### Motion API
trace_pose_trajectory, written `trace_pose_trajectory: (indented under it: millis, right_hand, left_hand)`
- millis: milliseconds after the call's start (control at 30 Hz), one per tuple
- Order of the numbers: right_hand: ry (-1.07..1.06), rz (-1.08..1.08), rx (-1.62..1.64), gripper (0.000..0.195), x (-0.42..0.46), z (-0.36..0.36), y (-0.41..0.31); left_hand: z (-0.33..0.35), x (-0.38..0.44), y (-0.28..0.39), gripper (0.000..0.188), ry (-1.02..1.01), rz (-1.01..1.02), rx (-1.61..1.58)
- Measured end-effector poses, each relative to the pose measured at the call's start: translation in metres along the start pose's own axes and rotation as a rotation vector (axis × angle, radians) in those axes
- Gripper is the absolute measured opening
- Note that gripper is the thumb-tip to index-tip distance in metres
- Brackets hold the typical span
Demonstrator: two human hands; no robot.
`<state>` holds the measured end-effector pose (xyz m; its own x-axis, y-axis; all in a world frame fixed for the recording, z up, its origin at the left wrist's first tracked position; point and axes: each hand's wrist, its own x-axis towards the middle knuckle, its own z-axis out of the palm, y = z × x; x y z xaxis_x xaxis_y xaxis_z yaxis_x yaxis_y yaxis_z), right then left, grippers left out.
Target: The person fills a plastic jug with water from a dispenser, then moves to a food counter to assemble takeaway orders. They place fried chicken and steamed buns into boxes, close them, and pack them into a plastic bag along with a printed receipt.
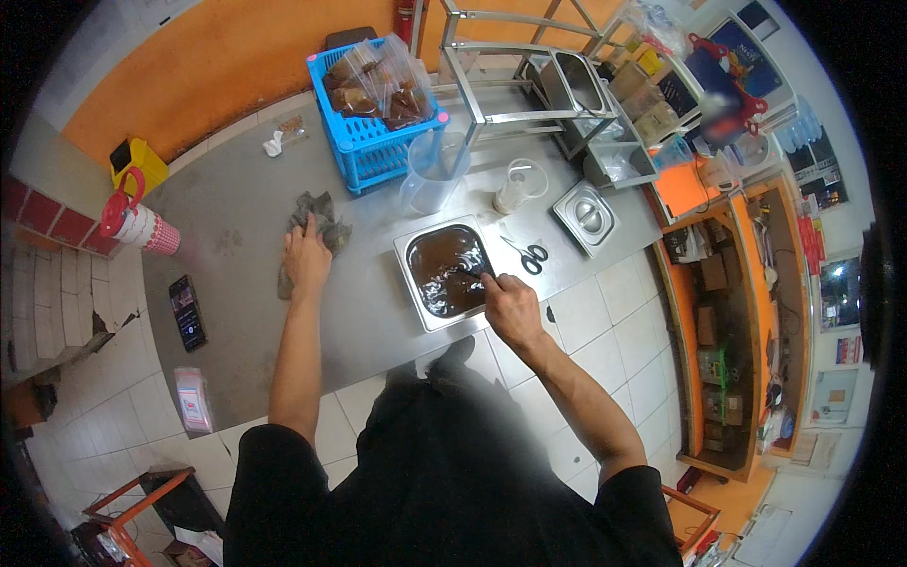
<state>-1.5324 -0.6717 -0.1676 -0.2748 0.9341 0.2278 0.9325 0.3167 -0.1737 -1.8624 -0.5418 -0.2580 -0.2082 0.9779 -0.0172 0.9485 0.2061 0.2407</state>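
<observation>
My left hand (307,261) presses on a crumpled grey cloth (320,216) lying on the steel table (368,340), its index finger stretched forward. With my right hand (513,309) I grip a dark, thin utensil whose end dips into brown liquid (446,266). That liquid fills a rectangular stainless-steel pan (413,301) near the table's front edge; the utensil's lower part is hidden in it. Just right of the pan lie black-handled scissors (530,259). A steel pan lid (587,217) sits farther right. Behind the pan stand a clear plastic pitcher (432,177) and a clear cup (519,188).
A blue plastic basket (382,159) holds bags of brown contents (382,85). To its right rises a steel rack (538,117) with metal pans. On the left are a red-lidded tumbler (145,225), a phone (187,313) and a plastic packet (193,399). Orange shelving (744,326) stands right.
</observation>
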Motion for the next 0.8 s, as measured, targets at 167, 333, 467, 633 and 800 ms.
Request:
trace_pose_trajectory:
  millis: [167, 333, 467, 633, 800]
  right_hand:
    - [-0.106, 0.165, -0.015, 0.024, -0.006, -0.008, -0.003]
    - [-0.058, 0.414, 0.192, 0.019, -0.012, -0.025, -0.012]
    - [-0.093, 0.685, 0.389, 0.018, -0.007, -0.031, -0.016]
    - [-0.037, 0.672, 0.514, 0.023, -0.017, -0.016, -0.009]
    - [0.111, 0.482, 0.306, 0.037, -0.067, -0.049, -0.003]
  left_hand:
    - [0.024, 0.003, -0.023, 0.031, 0.219, 0.101, -0.205]
    - [0.015, -0.008, -0.021, 0.035, 0.140, -0.113, -0.398]
    - [0.019, -0.014, -0.025, 0.037, 0.217, -0.094, -0.539]
    - [0.003, -0.028, -0.004, 0.036, 0.453, 0.189, -0.323]
    - [-0.014, -0.084, -0.011, 0.034, 0.096, 0.095, -0.837]
